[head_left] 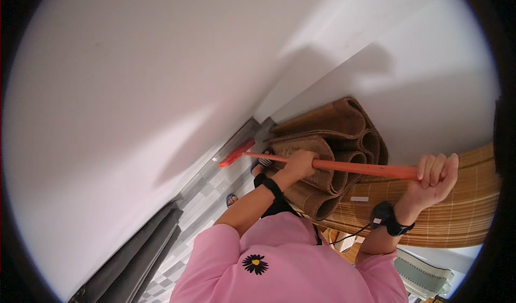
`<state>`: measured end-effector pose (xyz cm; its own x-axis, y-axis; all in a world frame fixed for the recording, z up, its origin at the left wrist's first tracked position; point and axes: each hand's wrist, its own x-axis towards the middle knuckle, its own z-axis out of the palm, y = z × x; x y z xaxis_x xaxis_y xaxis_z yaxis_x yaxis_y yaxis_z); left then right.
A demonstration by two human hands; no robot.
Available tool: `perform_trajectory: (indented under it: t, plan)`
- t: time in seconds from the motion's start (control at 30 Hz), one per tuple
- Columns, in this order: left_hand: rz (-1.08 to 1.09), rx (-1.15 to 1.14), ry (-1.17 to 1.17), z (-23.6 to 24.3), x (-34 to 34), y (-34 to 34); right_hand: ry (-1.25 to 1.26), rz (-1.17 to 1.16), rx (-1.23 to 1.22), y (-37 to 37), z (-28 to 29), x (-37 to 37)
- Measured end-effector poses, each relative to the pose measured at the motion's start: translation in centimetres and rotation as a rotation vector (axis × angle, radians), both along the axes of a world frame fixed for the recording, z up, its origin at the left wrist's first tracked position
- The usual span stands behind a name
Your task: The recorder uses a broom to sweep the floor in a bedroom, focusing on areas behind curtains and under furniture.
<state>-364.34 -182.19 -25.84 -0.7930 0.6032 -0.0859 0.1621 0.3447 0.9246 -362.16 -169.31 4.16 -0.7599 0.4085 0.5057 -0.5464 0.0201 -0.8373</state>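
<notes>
A broom with an orange handle [371,168] slants across in front of me. Its red head [236,153] is down on the floor beside the foot of the white wall. My left hand [302,165] is wrapped round the handle partway along. Near the upper end, at the right, my right hand [438,178] grips the same handle with curled fingers. Behind the handle stand brown woven mats [328,123], loosely rolled and folded; the handle and my left hand hide part of them.
White walls [134,88] meet in a corner ahead. To the right bulges a large slatted bamboo mat [462,206]. Dark grey folded panels [134,254] lean along the left wall. My sandalled feet [231,200] stand on patterned grey tiles [201,209]. A striped cloth [422,275] lies lower right.
</notes>
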Motion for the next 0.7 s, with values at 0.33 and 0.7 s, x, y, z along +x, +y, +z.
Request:
perform_trajectory:
  t: [0.33, 0.7]
  plan:
    - [0.081, 0.137, 0.038, -4.0, -4.0, 1.6, 0.092, 0.464, 0.061, -0.9, -2.4, -1.3]
    - [0.061, 0.041, 0.056, -0.8, -2.5, 2.1, 0.101, 0.205, 0.089, 0.5, -0.2, 0.3]
